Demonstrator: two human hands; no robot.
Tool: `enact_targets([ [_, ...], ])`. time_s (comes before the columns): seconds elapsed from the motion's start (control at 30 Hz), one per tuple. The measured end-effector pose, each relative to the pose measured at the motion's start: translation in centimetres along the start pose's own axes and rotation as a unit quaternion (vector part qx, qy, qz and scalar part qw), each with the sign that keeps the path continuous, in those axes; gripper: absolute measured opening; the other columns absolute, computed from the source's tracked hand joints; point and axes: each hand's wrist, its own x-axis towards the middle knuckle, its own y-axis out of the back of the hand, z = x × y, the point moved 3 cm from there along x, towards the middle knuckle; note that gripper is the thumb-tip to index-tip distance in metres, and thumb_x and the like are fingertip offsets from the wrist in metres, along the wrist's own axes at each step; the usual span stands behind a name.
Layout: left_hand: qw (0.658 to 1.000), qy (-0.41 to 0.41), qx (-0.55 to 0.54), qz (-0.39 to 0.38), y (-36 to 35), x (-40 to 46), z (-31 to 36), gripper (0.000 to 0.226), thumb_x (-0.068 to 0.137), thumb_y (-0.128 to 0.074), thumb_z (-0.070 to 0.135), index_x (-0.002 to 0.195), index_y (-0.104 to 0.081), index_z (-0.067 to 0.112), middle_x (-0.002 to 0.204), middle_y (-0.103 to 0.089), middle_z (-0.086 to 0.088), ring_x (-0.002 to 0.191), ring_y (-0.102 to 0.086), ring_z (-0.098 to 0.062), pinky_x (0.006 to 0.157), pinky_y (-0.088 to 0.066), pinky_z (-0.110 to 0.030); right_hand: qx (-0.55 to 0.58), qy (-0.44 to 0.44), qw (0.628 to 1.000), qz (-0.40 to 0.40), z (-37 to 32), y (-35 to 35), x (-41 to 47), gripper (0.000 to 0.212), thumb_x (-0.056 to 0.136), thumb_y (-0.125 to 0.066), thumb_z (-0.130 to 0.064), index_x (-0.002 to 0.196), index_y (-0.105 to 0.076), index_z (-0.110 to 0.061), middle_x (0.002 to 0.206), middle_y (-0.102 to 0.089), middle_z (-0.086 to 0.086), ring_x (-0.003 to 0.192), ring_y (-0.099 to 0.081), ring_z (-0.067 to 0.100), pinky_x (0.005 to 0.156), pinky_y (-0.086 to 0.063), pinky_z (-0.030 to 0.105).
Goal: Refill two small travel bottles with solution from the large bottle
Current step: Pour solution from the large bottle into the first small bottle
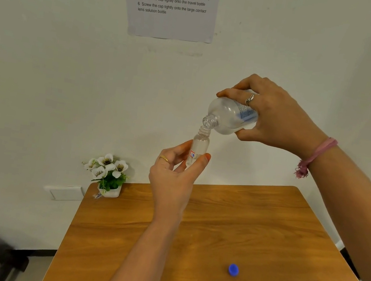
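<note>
Head view: hands cover much of large bottle (pixel 228 115) and travel bottle (pixel 198 146).

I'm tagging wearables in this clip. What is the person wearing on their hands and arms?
Both forearms are bare, with no sleeves in view. The left hand has a plain gold band on one finger. The right hand wears a silver ring, and a frayed pink thread bracelet is tied round the right wrist.

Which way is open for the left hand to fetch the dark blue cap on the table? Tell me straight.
Probably none yet. The left hand is wrapped around the small bottle, held up under the big bottle. The dark blue cap lies in the open on the table, but the hand must first let go.
</note>
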Motion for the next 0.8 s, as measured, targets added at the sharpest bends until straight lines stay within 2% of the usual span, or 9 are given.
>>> enact_targets([
  [0.3, 1.000, -0.001, 0.004, 0.002, -0.02, -0.01, -0.05, 0.037, 0.070, -0.083, 0.008, 0.102, -0.068, 0.019, 0.101, -0.073, -0.001, 0.088, -0.068, 0.002, 0.078, -0.057, -0.017, -0.001, -0.012, 1.000, -0.011, 0.06, -0.12, -0.07, 0.073, 0.064, -0.082, -0.021, 0.130, -0.053, -0.016, 0.115, -0.056, 0.014, 0.099, -0.055, 0.031, 0.081, -0.046, 0.036],
  [0.47, 1.000, 0.005, -0.004, 0.002, -0.01, -0.04, -0.09, 0.037, 0.071, -0.083, 0.008, 0.103, -0.068, 0.018, 0.102, -0.073, -0.001, 0.090, -0.069, 0.000, 0.077, -0.057, -0.016, 0.004, -0.014, 1.000, -0.013, 0.05, -0.28, -0.16, 0.073, 0.063, -0.083, -0.021, 0.130, -0.053, -0.015, 0.115, -0.056, 0.015, 0.100, -0.055, 0.032, 0.081, -0.049, 0.039],
  [0.8, 1.000, 0.009, 0.007, 0.003, -0.01, -0.11, -0.18, 0.037, 0.071, -0.083, 0.011, 0.103, -0.068, 0.021, 0.103, -0.072, 0.000, 0.093, -0.069, -0.006, 0.078, -0.057, -0.019, 0.015, -0.027, 0.999, -0.015, 0.27, -0.57, -0.32, 0.073, 0.065, -0.082, -0.021, 0.131, -0.052, -0.017, 0.117, -0.055, 0.012, 0.101, -0.054, 0.029, 0.080, -0.045, 0.033],
])
